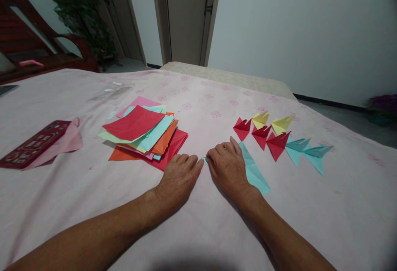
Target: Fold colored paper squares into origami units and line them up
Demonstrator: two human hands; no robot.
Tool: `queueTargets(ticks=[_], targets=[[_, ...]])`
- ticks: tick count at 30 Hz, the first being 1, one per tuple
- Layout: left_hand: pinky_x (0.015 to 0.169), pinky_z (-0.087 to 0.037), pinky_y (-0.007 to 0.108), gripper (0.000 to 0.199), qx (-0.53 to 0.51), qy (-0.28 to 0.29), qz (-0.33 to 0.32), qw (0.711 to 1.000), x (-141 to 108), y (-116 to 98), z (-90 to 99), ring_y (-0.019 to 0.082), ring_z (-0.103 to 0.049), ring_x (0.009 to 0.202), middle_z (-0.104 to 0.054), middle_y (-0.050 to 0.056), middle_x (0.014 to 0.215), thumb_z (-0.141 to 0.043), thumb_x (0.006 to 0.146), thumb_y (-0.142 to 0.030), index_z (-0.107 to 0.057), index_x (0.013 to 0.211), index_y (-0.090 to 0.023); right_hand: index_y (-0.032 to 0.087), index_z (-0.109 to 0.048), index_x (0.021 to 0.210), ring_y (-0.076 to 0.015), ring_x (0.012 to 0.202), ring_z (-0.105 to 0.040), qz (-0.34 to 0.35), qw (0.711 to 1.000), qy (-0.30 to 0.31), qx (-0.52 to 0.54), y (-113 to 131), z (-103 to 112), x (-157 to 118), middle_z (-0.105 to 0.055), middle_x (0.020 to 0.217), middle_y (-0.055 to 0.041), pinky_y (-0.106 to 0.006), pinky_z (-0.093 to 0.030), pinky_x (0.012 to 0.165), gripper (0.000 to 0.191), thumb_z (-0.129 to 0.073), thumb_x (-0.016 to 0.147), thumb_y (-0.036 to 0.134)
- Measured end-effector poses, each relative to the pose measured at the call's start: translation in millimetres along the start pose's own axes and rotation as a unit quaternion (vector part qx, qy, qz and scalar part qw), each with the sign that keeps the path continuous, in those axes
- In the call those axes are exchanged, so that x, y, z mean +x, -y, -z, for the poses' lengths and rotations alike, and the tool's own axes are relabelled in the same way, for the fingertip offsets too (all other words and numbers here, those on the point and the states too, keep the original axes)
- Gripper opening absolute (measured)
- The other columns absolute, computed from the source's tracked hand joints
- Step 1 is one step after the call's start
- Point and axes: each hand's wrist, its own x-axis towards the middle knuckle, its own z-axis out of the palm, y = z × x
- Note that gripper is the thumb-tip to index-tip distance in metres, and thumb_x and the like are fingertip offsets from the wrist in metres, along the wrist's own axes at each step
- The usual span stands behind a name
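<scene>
Hands: left hand [180,176] and right hand [228,165] lie palm down on the pink cloth [198,229], fingertips almost meeting.
Left hand: flat and released, fingers together, grasping nothing; its fingertips rest just beside the tip of the teal paper.
Right hand: flat, pressing down on the teal paper [254,172], fingers bent a little at that tip; it clasps nothing.
Teal paper: a folded strip lying under the right hand, one small tip showing between the two hands, the longer part sticking out past the outer side of the right wrist.
Paper stack [145,136]: loose squares in red, orange, teal, green and pink, just beyond the left hand, its red bottom sheet nearly touching the knuckles.
Folded shapes [277,139]: a row of red, yellow and teal pieces beyond and outward of the right hand.
Red stencil [32,143]: well apart, outward of the left hand, with a pink sheet [66,141] tucked beside it.
</scene>
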Motion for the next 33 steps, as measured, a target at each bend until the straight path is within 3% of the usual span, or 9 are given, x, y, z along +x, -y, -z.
queueTargets(ticks=[8, 28, 33], targets=[[0.084, -0.043, 0.042, 0.034, -0.01, -0.007, -0.003, 1.0, -0.7, 0.4, -1.1, 0.026, -0.056, 0.099, -0.062, 0.008, 0.108, -0.049, 0.094, -0.013, -0.052, 0.127, -0.017, 0.023, -0.065, 0.082, -0.0227, 0.096, -0.05, 0.024, 0.999, -0.041, 0.002, -0.6, -7.8, -4.8, -0.061, 0.081, -0.0027, -0.048, -0.023, 0.118, 0.011, -0.06, 0.091, 0.023], [0.081, -0.044, 0.042, 0.029, 0.002, -0.013, -0.001, 1.0, -0.6, -0.9, -0.3, 0.026, -0.055, 0.094, -0.062, 0.007, 0.107, -0.049, 0.094, -0.015, -0.055, 0.122, -0.017, 0.022, -0.066, 0.08, -0.022, 0.095, -0.051, 0.064, 0.996, -0.061, -0.019, 1.8, -7.3, -5.0, -0.06, 0.079, -0.0022, -0.048, -0.024, 0.118, 0.012, -0.061, 0.09, 0.021], [0.085, -0.044, 0.042, 0.038, 0.003, -0.022, 0.014, 1.0, 0.1, -1.6, -4.9, 0.025, -0.056, 0.097, -0.063, 0.009, 0.11, -0.044, 0.095, -0.011, -0.047, 0.133, -0.013, 0.022, -0.066, 0.08, -0.0212, 0.092, -0.051, 0.07, 0.995, -0.064, -0.008, 1.6, -7.1, -5.6, -0.061, 0.077, -0.0017, -0.048, -0.024, 0.117, 0.014, -0.059, 0.092, 0.02]])
